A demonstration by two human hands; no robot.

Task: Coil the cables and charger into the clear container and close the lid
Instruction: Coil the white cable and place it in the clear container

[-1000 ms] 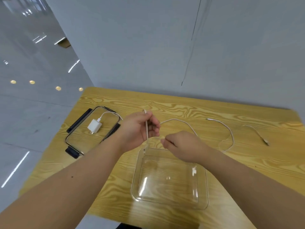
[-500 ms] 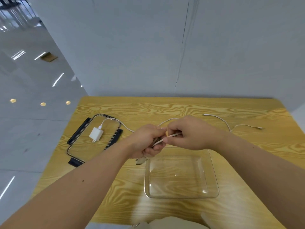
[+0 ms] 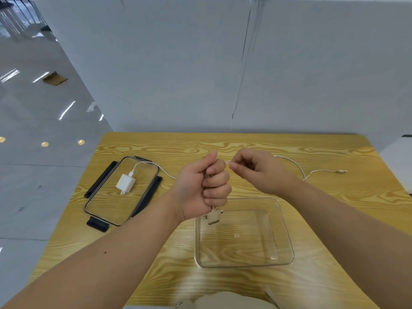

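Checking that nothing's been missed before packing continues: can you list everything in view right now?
table: 1, yellow wood grain, under everything.
clear container: 1, transparent, open and empty, centre of the table.
lid: 1, clear with black clips, flat on the table at the left.
charger: 1, white, lying on the lid.
white cable: count unclear; one stretch runs from the charger towards the left hand, another from the right hand across the table's right side.
multi-plug connector: 1, off-white, hanging below the left hand over the container's far-left corner.
cardboard piece: 1, brown, on the floor at far left.
left hand: 1, fist gripping the cable.
right hand: 1, pinching the cable beside it.
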